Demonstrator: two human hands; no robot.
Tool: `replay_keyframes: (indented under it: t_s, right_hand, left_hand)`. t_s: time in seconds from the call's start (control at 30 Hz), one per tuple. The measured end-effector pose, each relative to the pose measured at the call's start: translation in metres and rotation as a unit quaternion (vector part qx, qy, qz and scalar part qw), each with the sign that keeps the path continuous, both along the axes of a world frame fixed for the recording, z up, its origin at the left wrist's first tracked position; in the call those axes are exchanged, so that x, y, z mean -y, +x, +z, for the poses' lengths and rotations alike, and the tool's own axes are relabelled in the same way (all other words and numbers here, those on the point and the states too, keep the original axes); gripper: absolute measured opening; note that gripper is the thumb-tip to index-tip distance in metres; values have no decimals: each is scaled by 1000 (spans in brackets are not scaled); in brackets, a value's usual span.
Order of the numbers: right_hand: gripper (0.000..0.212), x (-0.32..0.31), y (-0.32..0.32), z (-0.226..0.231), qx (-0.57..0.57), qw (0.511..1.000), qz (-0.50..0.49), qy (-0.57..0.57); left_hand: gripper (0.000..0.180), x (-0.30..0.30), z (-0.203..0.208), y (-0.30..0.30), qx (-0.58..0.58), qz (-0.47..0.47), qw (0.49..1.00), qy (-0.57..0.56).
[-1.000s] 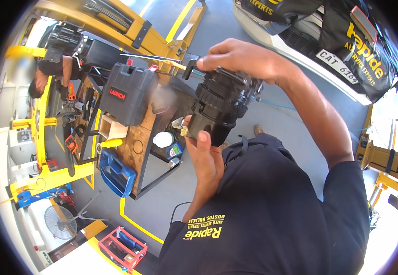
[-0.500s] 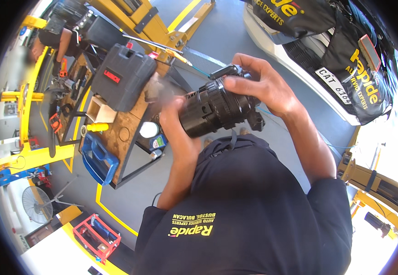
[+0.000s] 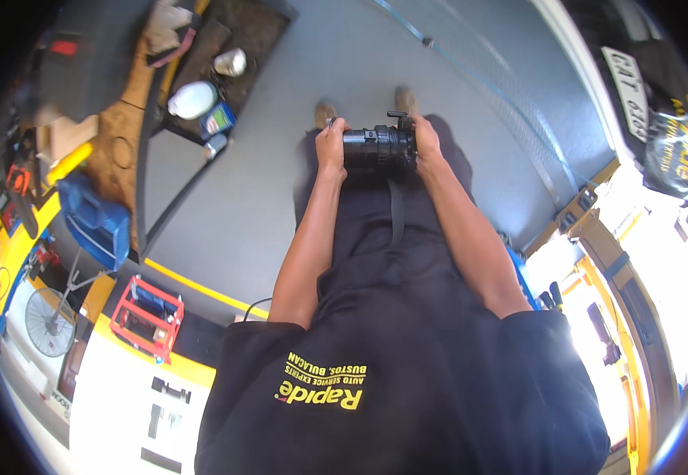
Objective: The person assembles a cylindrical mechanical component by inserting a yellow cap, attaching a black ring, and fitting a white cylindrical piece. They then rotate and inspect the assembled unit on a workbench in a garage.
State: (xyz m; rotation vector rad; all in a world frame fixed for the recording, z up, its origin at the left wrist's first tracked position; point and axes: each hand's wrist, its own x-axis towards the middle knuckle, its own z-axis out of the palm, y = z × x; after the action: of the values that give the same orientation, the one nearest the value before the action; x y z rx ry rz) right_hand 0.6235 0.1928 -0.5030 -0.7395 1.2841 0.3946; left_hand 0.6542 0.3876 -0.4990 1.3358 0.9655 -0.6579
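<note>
A black plastic cylindrical housing [image 3: 376, 148] with a ribbed collar lies level between my two hands, low in front of my body and above the floor. My left hand [image 3: 330, 148] grips its left end. Around the right end, by a small projecting black part [image 3: 398, 115], the fingers of my right hand [image 3: 428, 145] are closed. Both palms hide the housing's ends, so its exact kind is unclear. A dark strap [image 3: 396, 212] hangs down my front just below it.
To my left stands a workbench [image 3: 121, 150] with a black case [image 3: 95, 59] and a blue plastic case [image 3: 95, 222]. A white bottle [image 3: 193, 100] sits on its lower shelf. A covered vehicle [image 3: 661, 119] is at right; a red metal frame [image 3: 148, 318] is at lower left.
Both hands have brought the housing lower and closer to level, away from the bench and vehicle. My left hand is now at its left end. The view has turned down toward my feet.
</note>
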Motion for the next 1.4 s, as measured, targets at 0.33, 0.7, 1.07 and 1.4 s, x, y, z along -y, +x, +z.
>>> replay_keyframes:
  t_s: [0.33, 0.7, 1.07, 1.4]
  right_hand:
    - [35, -17, -130, -126, -232, 972, 30, -23]
    - [29, -26, -160, -153, -271, 960, 59, -35]
    - [31, -27, -152, -150, -271, 960, 58, -39]
    - [33, -30, -154, -159, -262, 963, 46, -47]
  left_hand:
    - [25, -2, -128, -128, -245, 54, 968, 15]
    - [30, -5, -146, -157, -287, 27, 956, 54]
    - [39, -6, -158, -165, -287, 14, 956, 54]
    - [39, 2, -147, -149, -291, 17, 953, 80]
